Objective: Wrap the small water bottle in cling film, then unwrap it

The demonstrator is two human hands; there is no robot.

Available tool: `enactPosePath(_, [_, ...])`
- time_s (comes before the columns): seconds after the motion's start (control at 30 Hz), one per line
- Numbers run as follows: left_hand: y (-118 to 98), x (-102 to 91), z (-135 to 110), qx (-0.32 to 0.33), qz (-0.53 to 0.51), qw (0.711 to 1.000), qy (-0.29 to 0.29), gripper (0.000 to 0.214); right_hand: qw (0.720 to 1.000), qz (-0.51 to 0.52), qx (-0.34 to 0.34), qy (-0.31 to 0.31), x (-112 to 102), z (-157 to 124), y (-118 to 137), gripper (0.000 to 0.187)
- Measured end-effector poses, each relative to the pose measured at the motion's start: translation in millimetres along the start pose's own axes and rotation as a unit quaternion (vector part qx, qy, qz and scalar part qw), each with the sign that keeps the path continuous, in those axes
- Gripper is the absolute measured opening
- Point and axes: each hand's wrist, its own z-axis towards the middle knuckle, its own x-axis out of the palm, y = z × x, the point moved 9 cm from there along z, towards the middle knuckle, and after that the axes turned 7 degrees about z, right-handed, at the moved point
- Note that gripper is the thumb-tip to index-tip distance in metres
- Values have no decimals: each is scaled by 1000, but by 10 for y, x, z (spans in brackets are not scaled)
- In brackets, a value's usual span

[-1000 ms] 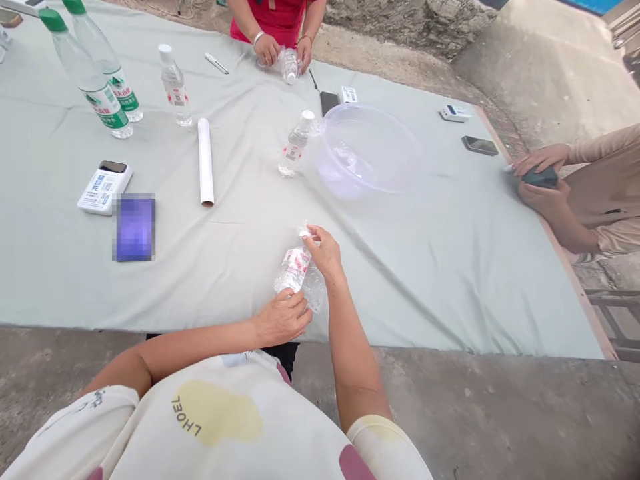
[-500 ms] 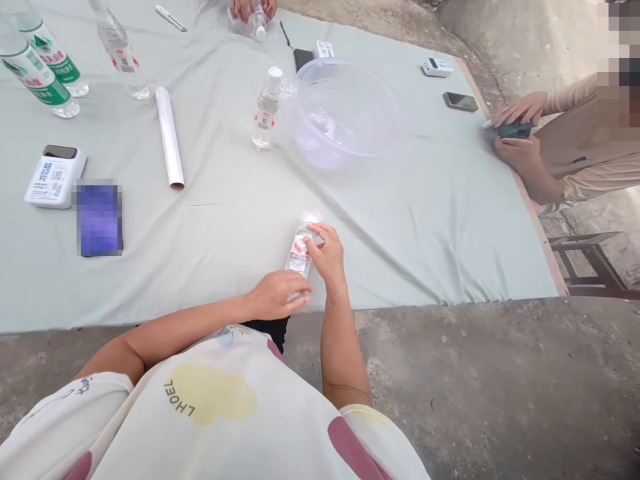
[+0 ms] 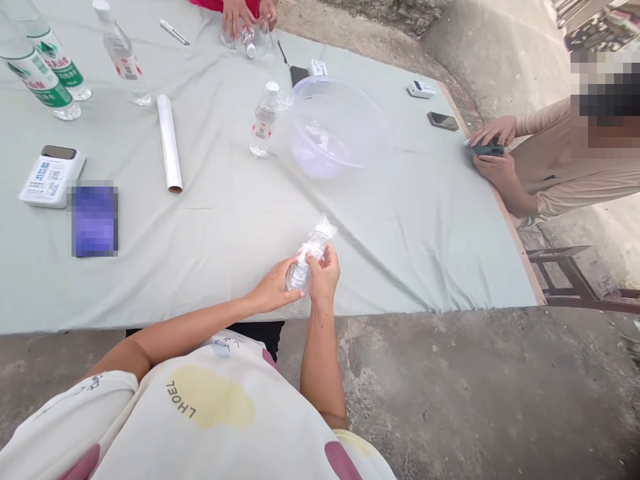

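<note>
A small clear water bottle [image 3: 302, 265] lies tilted near the table's front edge, its white cap end pointing away to the right. Clear plastic film [image 3: 326, 228] is around it and bunches past the cap. My left hand [image 3: 274, 285] grips the lower end from the left, thumb and fingers on either side. From the right, my right hand [image 3: 324, 272] closes on the bottle's middle, thumb on top. Part of the label is covered by my fingers and the film.
A clear plastic basin [image 3: 340, 163] and a capped bottle [image 3: 263, 123] stand ahead. Leftward are a white film roll [image 3: 170, 143], large bottles [image 3: 55, 73], a white box [image 3: 50, 177] and a purple object [image 3: 95, 220]. Two people's hands [image 3: 237, 17] [image 3: 495, 153] work at the far and right edges.
My left hand has come up onto the bottle, and my right hand has moved slightly down along it. The bottle has tilted further right. The film now shows bunched beyond its cap.
</note>
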Motion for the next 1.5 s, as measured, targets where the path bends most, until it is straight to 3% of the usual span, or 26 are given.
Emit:
enactPosePath(0.1, [-77, -132, -101, 58, -29, 997, -46, 87, 992, 124, 7, 30, 244, -136, 17, 65])
enactPosePath(0.17, [-91, -330, -187, 72, -48, 992, -92, 84, 984, 170, 14, 59, 420, -216, 56, 61])
enactPosePath(0.23, [-59, -593, -283, 64, -88, 986, -130, 79, 982, 163, 19, 96, 556, -239, 107, 56])
enactPosePath(0.3, [5, -872, -392, 44, -145, 978, -141, 78, 991, 90, 10, 102, 579, -177, 180, 46])
enactPosePath(0.37, [69, -1138, -522, 27, -194, 971, -136, 77, 998, 22, -40, 48, 481, -66, 355, 42])
enactPosePath(0.43, [96, -1339, -651, 30, -231, 965, -121, 78, 991, 17, -129, -4, 427, -13, 639, 42])
enactPosePath(0.47, [93, -1403, -703, 39, -251, 961, -111, 79, 984, 36, -176, -4, 468, -22, 784, 43])
enactPosePath(0.53, [73, -1448, -754, 61, -301, 948, -87, 83, 969, 82, -224, 71, 724, -84, 984, 43])
enactPosePath(0.6, [73, -1442, -717, 78, -372, 922, -80, 92, 957, 134, -191, 174, 1078, -182, 1022, 40])
enactPosePath(0.67, [154, -1460, -591, 76, -454, 880, -116, 94, 950, 180, -141, 211, 1339, -290, 999, 33])
enactPosePath(0.73, [342, -1492, -411, 41, -536, 823, -184, 81, 956, 195, -142, 170, 1449, -386, 1031, 23])
enactPosePath(0.8, [546, -1492, -219, -2, -605, 760, -239, 61, 956, 185, -188, 132, 1528, -499, 1156, 14])
enactPosePath(0.87, [681, -1452, -22, -29, -656, 714, -244, 39, 947, 165, -242, 133, 1653, -592, 1328, 13])
enactPosePath(0.93, [764, -1398, 146, -53, -664, 716, -209, 25, 937, 136, -282, 154, 1819, -597, 1487, 14])
enactPosePath(1.0, [831, -1330, 249, -80, -661, 730, -153, 25, 937, 101, -280, 182, 2041, -457, 1578, 13])
enactPosePath(1.1, [871, -1276, 285, -85, -651, 750, -81, 36, 942, 48, -262, 207, 2436, -82, 1706, 9])
enactPosePath(1.2, [824, -1273, 261, -49, -611, 789, -39, 40, 924, -40, -328, 194, 2875, 289, 1988, 8])
enactPosePath(1.27, [790, -1254, 248, -39, -583, 811, -19, 42, 914, -104, -344, 188, 3207, 587, 2108, 12])
enactPosePath(1.37, [760, -1234, 253, -42, -567, 822, -5, 45, 900, -162, -358, 188, 3673, 1048, 2175, 22])
enactPosePath(1.5, [735, -1247, 262, -42, -558, 828, -3, 42, 903, -185, -330, 205, 4128, 1486, 2033, 22])
